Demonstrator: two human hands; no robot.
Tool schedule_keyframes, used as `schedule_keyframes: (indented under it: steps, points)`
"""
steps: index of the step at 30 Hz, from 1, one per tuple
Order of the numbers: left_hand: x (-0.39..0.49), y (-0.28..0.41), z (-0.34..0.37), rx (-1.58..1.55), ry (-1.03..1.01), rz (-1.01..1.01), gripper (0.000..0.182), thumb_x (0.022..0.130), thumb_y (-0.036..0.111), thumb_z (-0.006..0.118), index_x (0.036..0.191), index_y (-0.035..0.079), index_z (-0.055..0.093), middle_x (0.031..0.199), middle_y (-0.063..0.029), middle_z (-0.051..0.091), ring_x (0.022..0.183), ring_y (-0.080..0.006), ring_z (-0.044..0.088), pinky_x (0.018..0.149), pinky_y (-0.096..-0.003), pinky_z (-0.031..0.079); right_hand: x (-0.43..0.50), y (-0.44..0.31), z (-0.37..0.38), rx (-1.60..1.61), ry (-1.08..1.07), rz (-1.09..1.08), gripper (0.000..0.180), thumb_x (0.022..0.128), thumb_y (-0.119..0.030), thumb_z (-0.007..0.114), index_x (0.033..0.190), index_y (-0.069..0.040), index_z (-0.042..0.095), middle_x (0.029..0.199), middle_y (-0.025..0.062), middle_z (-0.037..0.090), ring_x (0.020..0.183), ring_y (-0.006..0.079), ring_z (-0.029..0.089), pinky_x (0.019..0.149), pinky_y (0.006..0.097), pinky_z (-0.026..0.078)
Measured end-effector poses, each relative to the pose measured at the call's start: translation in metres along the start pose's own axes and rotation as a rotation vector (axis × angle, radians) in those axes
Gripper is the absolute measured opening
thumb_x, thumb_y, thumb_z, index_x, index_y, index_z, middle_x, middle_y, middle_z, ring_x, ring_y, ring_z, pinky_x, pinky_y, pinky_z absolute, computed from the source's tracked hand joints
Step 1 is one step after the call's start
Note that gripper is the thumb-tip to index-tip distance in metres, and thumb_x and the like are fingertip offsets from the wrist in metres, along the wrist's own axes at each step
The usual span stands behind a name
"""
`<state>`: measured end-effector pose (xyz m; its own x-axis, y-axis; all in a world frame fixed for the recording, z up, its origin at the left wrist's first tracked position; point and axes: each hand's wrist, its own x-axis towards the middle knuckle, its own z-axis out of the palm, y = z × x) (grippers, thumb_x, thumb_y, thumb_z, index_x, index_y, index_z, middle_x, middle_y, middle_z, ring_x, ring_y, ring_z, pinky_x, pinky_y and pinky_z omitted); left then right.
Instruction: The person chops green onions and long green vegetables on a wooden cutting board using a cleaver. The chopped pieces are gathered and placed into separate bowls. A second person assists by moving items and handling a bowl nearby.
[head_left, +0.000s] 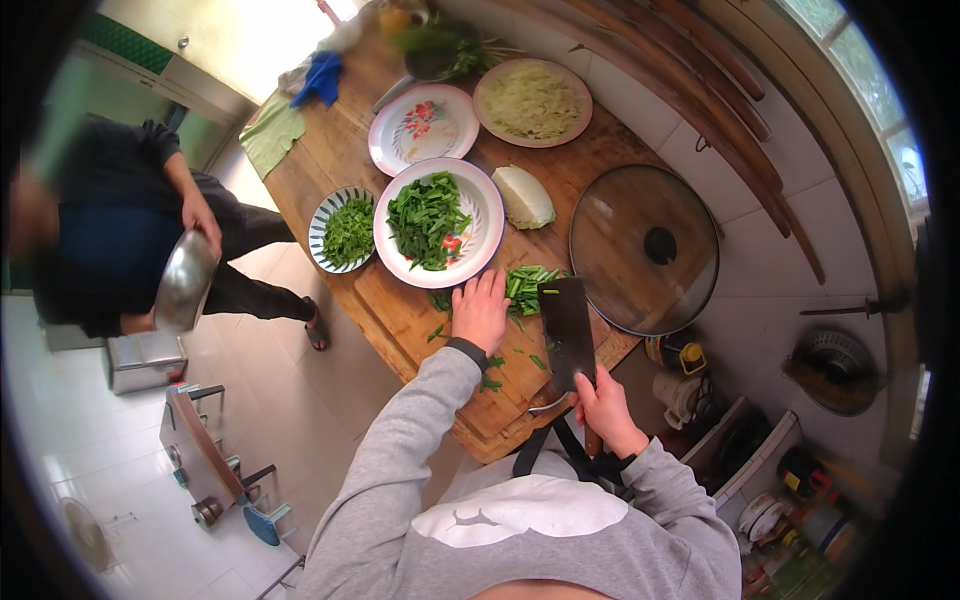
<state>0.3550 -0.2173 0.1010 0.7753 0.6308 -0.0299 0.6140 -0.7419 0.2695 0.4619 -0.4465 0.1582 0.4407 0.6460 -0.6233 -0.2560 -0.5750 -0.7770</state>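
Observation:
My right hand (606, 411) grips the handle of a dark cleaver (568, 330), its broad blade pointing away from me. A few green bits cling to the blade. A pile of chopped green stalks (529, 288) lies on the wooden cutting board (420, 330) just left of the blade. Palm down, my left hand (480, 311) lies beside this pile, fingers stretched toward the near rim of an enamel dish (491, 247); what is under the palm is hidden. Cut green leaves (429, 217) fill part of that dish. Loose green scraps (491, 375) are scattered nearer me.
A glass lid (637, 281) lies right, behind a cabbage piece (525, 196). Left is a bowl of chopped greens (347, 232); farther back are a floral plate (420, 124) and a plate of pale shreds (534, 101). Another person (142, 217) at left holds a metal bowl (184, 281).

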Motion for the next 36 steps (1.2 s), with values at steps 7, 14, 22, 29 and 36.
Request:
schedule_keyframes:
  steps: [7,14,22,29,36]
  points:
    - [-0.034,-0.005,0.001,0.021,-0.04,0.072,0.053,0.086,0.023,0.063,0.134,0.004,0.048,0.122,-0.0088,0.054,0.118,-0.0271,0.046,0.101,-0.045,0.035,0.005,-0.013,0.007,-0.208,-0.008,-0.035,0.02,0.098,-0.019,0.054,0.091,-0.001,0.049,0.059,0.0078,0.058,0.045,0.0168,0.057,0.043,0.0313,0.046]
    - [-0.07,-0.009,-0.014,-0.047,0.059,-0.014,0.05,0.086,0.018,0.064,0.131,0.001,0.05,0.129,-0.0146,0.052,0.123,-0.032,0.046,0.103,-0.0441,0.037,0.012,0.001,0.009,-0.457,-0.015,-0.212,0.022,0.096,-0.021,0.057,0.091,-0.001,0.047,0.063,0.0183,0.06,0.049,0.0294,0.061,0.046,0.0401,0.048]
    - [-0.04,-0.048,-0.014,-0.079,0.11,-0.257,0.041,0.091,0.017,0.057,0.128,0.0,0.052,0.129,-0.0172,0.052,0.123,-0.0375,0.044,0.103,-0.0483,0.037,0.021,-0.011,0.002,-0.462,0.03,-0.214,0.023,0.095,-0.021,0.057,0.092,-0.001,0.048,0.072,0.0268,0.061,0.07,0.0476,0.059,0.057,0.0502,0.046]
    - [-0.031,-0.052,0.003,-0.027,0.047,-0.233,0.04,0.092,0.023,0.056,0.126,0.004,0.053,0.124,-0.0157,0.053,0.121,-0.0369,0.045,0.107,-0.0568,0.031,0.031,-0.018,0.004,-0.523,0.005,-0.275,0.021,0.095,-0.02,0.057,0.091,-0.001,0.047,0.072,0.028,0.06,0.072,0.0481,0.059,0.06,0.0511,0.046]
    - [-0.029,-0.045,0.008,-0.143,0.045,-0.14,0.038,0.093,0.021,0.053,0.127,0.004,0.053,0.124,-0.0151,0.054,0.122,-0.0341,0.045,0.108,-0.0535,0.032,0.045,-0.025,0.004,-0.722,0.0,-0.502,0.022,0.096,-0.018,0.056,0.089,-0.001,0.044,0.061,0.0218,0.057,0.052,0.0387,0.059,0.048,0.0463,0.045]
